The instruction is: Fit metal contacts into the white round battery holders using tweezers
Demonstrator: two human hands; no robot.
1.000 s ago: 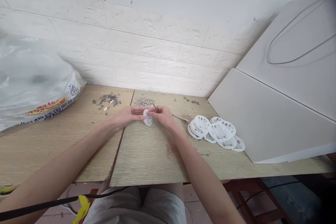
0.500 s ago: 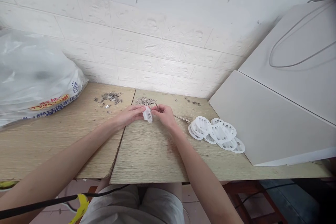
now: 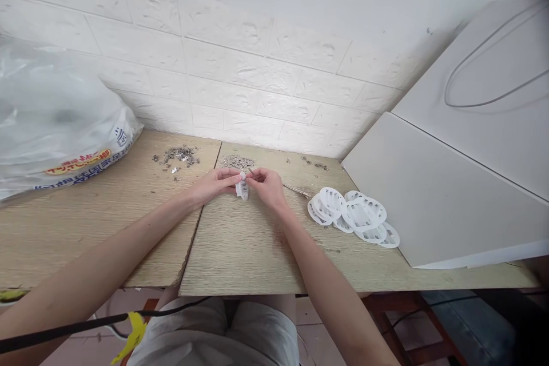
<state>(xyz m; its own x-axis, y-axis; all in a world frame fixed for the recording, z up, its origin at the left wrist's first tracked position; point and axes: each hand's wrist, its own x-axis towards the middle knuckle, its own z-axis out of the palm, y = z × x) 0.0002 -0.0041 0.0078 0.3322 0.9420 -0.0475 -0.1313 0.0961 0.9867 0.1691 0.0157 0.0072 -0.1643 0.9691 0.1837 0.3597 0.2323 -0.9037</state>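
My left hand pinches a small white round plastic part and holds it on edge just above the wooden table. My right hand meets it from the right, fingers closed on a thin metal tool whose tip sits at the part. Directly behind the hands lies a small heap of tiny metal pieces.
A second scatter of metal bits lies left of the heap. A pile of white slotted discs sits to the right, beside a large white box. A plastic bag fills the left. A thin metal rod lies behind my right hand.
The white part has turned more edge-on between my fingers, and both hands have stayed together at the same spot. The camera view shifted slightly.
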